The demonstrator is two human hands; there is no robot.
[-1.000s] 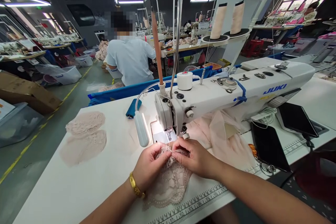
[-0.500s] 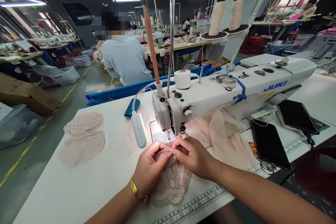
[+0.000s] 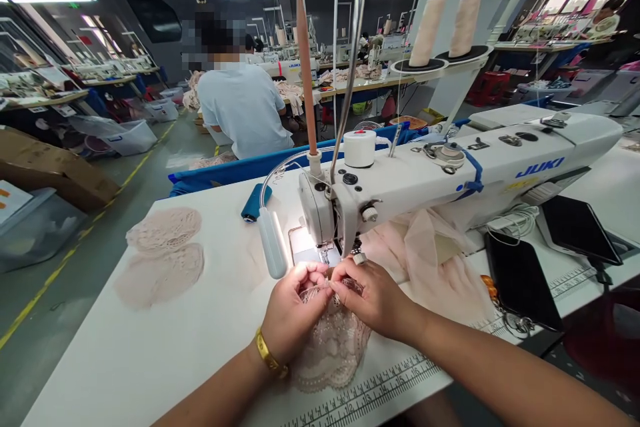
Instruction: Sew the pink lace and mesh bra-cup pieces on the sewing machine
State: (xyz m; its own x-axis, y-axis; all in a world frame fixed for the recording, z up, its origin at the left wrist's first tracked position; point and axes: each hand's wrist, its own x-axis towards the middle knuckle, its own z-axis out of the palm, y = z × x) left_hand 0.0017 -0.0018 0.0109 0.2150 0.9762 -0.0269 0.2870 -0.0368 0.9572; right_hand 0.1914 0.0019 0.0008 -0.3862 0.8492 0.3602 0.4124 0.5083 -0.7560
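Both hands pinch the top edge of a pale pink lace piece, just in front of the needle area of a white sewing machine. My left hand, with a gold bracelet at the wrist, grips the edge between thumb and fingers. My right hand pinches the same edge close beside it, thumbs nearly meeting. The lace hangs down towards the table's front edge, its scalloped border lowest. The presser foot stands just beyond my fingertips. What exactly lies between the fingertips is too small to make out.
Two lace cups lie on the white table at left. A lamp and a teal thread spool sit left of the needle. Sheer fabric spreads at right, near a black phone. A person in light blue sits ahead.
The view has shifted slightly, so the scene sits a little further right. Both hands keep their pinch on the lace, with only small finger movement.
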